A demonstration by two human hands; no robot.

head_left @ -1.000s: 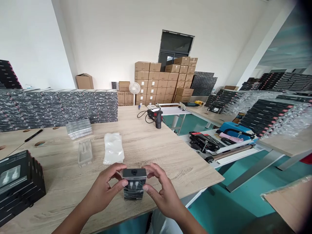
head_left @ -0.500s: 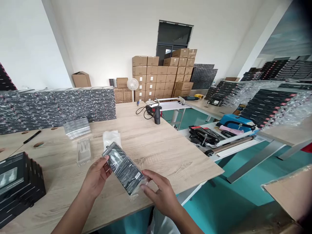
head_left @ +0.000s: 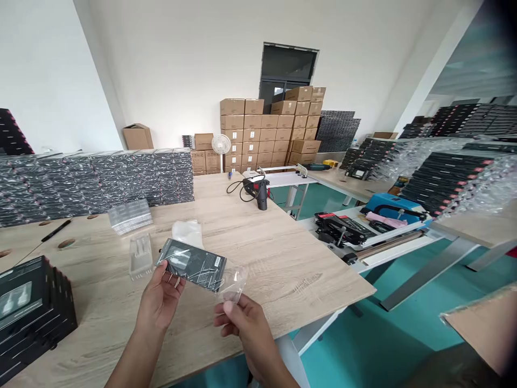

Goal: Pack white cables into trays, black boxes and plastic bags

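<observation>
My left hand point(head_left: 160, 297) grips the left end of a flat black box point(head_left: 196, 265), thumb on top and fingers beneath. The box is inside a clear plastic bag point(head_left: 237, 276), whose loose end sticks out past the right side. With thumb and curled fingers, my right hand point(head_left: 247, 322) pinches the lower edge of that loose end. Behind the box, a pile of clear bags point(head_left: 188, 233) lies on the wooden table point(head_left: 274, 269). A clear plastic tray point(head_left: 141, 258) sits left of it.
Stacked black boxes point(head_left: 36, 307) stand at the near left. A long wall of wrapped boxes point(head_left: 97, 180) lines the back left, with stacked clear trays point(head_left: 130, 217) before it. A heat gun point(head_left: 262, 195) with its cable rests near the far edge. A blue machine point(head_left: 393, 207) is at the right.
The box has swung closer to level, its right end rising. My right hand has shifted down and left, and the bag's loose end now spreads out beyond the box.
</observation>
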